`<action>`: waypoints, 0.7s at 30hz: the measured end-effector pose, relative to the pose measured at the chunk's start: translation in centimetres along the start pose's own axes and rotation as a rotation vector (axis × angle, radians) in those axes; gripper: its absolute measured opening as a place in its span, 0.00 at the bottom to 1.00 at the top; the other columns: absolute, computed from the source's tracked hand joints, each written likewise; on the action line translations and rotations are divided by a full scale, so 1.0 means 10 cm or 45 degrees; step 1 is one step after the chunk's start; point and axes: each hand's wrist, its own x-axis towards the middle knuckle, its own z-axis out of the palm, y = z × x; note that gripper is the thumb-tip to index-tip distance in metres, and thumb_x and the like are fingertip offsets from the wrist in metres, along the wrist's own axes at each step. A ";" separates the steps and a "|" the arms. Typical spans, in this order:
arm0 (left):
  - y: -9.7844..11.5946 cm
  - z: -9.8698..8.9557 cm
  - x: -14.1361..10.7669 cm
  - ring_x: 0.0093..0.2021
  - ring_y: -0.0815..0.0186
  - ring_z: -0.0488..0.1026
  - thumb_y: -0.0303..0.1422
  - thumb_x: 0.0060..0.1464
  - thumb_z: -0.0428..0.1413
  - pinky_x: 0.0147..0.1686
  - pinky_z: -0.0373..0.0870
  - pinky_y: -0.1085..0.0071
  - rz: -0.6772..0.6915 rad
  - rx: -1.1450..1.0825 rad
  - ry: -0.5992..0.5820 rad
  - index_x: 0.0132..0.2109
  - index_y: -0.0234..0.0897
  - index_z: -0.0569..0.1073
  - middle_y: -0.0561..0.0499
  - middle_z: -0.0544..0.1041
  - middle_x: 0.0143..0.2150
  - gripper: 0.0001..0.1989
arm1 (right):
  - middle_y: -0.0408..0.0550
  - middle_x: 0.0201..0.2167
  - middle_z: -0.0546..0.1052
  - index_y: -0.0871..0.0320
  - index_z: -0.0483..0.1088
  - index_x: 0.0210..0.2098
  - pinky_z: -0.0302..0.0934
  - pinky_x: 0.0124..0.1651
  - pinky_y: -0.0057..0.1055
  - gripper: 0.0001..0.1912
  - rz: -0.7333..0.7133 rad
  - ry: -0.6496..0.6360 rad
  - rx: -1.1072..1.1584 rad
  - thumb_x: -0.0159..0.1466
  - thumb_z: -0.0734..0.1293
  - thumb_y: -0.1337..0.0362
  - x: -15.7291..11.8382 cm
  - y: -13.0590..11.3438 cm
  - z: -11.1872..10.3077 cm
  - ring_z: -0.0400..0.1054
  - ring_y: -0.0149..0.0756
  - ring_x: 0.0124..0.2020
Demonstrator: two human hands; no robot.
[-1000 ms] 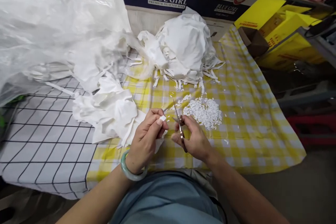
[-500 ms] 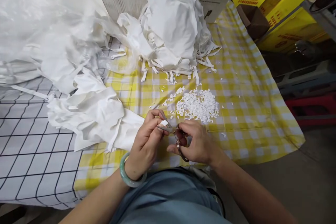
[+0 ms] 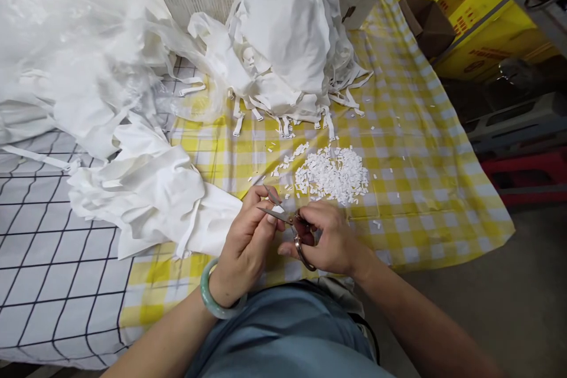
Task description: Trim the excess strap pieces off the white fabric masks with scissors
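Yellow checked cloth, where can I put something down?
The yellow cloth's right side, between the snippet heap and its right edge, is mostly bare, with few stray snippets. Crowded: the heap, the white fabric mound, the left hand, and the right hand with scissors.

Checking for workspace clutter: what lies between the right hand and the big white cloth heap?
A pile of small white pieces on yellow-checked cloth, in the head view.

The right hand point(image 3: 325, 236) holds open scissors point(image 3: 287, 218) around white material point(image 3: 277, 209); the left hand point(image 3: 250, 236) pinches it.
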 end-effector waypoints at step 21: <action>0.00 0.26 0.28 0.52 0.60 0.67 0.31 0.67 0.45 0.55 0.65 0.63 -0.095 0.178 -0.176 0.32 0.36 0.70 0.44 0.68 0.47 0.15 | 0.45 0.30 0.76 0.55 0.64 0.28 0.66 0.31 0.29 0.22 0.692 0.262 0.779 0.49 0.77 0.49 -0.30 0.27 -0.09 0.68 0.33 0.28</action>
